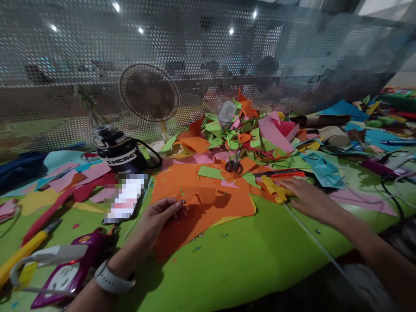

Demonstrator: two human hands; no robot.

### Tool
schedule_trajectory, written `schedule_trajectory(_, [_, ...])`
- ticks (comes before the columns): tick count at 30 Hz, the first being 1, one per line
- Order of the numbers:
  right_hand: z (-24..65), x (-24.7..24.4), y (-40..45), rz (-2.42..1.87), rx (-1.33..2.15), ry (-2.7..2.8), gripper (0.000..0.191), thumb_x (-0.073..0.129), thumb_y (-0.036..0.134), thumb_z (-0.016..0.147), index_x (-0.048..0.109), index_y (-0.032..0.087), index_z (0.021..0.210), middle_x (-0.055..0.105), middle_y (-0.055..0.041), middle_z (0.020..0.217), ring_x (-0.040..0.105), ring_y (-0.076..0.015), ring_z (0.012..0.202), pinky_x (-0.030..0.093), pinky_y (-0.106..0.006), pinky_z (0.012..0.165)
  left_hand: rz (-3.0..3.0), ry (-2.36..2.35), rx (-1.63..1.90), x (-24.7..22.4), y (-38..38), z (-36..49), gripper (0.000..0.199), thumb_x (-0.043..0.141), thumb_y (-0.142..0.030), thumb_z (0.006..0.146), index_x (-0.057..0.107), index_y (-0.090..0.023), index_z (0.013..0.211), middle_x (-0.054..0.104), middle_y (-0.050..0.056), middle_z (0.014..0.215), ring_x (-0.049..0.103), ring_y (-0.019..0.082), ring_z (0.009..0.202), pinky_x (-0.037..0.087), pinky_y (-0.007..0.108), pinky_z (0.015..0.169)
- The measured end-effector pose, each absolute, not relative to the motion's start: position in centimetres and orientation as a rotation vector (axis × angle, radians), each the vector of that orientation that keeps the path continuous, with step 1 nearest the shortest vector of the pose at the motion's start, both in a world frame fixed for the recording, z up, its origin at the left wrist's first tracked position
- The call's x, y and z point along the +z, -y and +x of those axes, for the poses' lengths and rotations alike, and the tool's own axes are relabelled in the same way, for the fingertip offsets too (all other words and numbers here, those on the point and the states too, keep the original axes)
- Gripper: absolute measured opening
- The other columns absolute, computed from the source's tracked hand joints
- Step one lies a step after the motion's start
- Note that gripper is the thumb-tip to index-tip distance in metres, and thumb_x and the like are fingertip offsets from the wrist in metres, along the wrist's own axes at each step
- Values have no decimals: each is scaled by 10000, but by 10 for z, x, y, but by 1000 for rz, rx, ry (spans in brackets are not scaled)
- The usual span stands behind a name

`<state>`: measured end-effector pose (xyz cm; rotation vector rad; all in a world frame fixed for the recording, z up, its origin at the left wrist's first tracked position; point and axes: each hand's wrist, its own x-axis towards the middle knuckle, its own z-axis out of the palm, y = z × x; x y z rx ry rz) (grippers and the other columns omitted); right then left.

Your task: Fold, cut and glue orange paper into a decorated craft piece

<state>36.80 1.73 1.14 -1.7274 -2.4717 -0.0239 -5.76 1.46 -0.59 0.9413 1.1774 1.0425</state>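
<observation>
Thumb and fingers of my left hand pinch the edge of a small cut orange paper piece, held over larger orange sheets. A white watch band circles my left wrist. On the right, my right hand reaches to a yellow glue gun lying at the edge of the orange sheets; its fingers are stretched out over the back of it. Whether they grip it is unclear. Black-handled scissors lie behind the orange sheets.
Paper scraps are heaped at the back. A fan and a black bottle stand at the left back, with a phone nearer. At the front left are a purple device and a yellow cutter. A cord crosses the green table.
</observation>
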Motion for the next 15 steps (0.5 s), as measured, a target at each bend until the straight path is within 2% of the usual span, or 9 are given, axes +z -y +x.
schedule_trajectory(3, [360, 3, -22, -1727, -187, 2478, 531, 443, 109, 750, 599, 141, 1256, 620, -166, 1204, 602, -308, 1088, 501, -457, 910, 933, -1170, 1045, -5, -15, -57, 292, 857, -403, 609, 695, -179, 705, 695, -6, 639, 608, 107, 603, 461, 185, 563])
schedule_trajectory(8, [361, 1, -27, -1637, -380, 2414, 485, 458, 59, 705, 652, 132, 1143, 615, -164, 1085, 610, -303, 1000, 512, -437, 857, 916, -1141, 1047, -6, -16, -57, 306, 860, -404, 604, 695, -176, 723, 731, 17, 697, 642, 123, 635, 505, 207, 613])
schedule_trajectory(12, [360, 4, -28, -1602, -429, 1980, 312, 544, 190, 742, 663, 151, 1028, 610, -163, 986, 590, -317, 969, 497, -451, 863, 903, -1089, 1096, -7, -16, -55, 320, 868, -399, 590, 691, -166, 720, 732, 9, 682, 656, 117, 635, 517, 208, 643])
schedule_trajectory(15, [344, 16, -35, -1626, -182, 1471, 267, 630, 272, 679, 635, 169, 926, 627, -158, 988, 572, -328, 1027, 476, -454, 887, 860, -1062, 1120, -6, -16, -53, 322, 867, -391, 590, 683, -169, 734, 743, 9, 705, 675, 123, 663, 527, 219, 668])
